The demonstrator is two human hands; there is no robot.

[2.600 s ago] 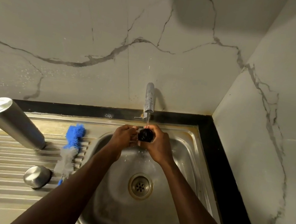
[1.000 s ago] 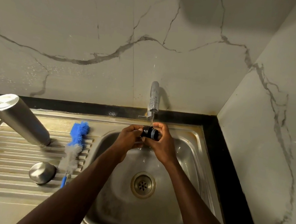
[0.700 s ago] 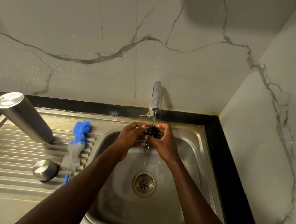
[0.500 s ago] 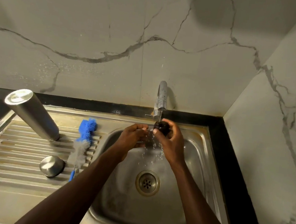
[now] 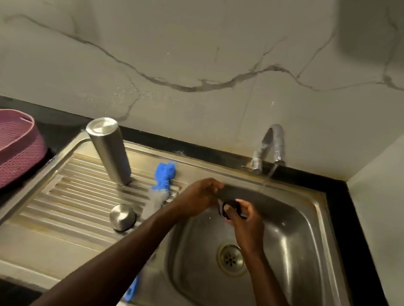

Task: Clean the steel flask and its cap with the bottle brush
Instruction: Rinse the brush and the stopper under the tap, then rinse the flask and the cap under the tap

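Our right hand (image 5: 243,221) pinches the black cap (image 5: 231,206) over the sink (image 5: 311,237); our left hand (image 5: 199,197), fingers curled, holds nothing we can discern. The steel flask (image 5: 111,150) stands inverted at ten o'clock.

Both forearms are extended forward. Left hand (image 5: 198,195) is held loosely curled; right hand (image 5: 245,220) is pinched around a small black part (image 5: 231,205).

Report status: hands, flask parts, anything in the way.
Right hand grips black stopper over sink, beside tap stream; left hand at it, fingers curled. Flask inverted on drainboard, steel cap and bottle brush alongside. Nothing in the way.
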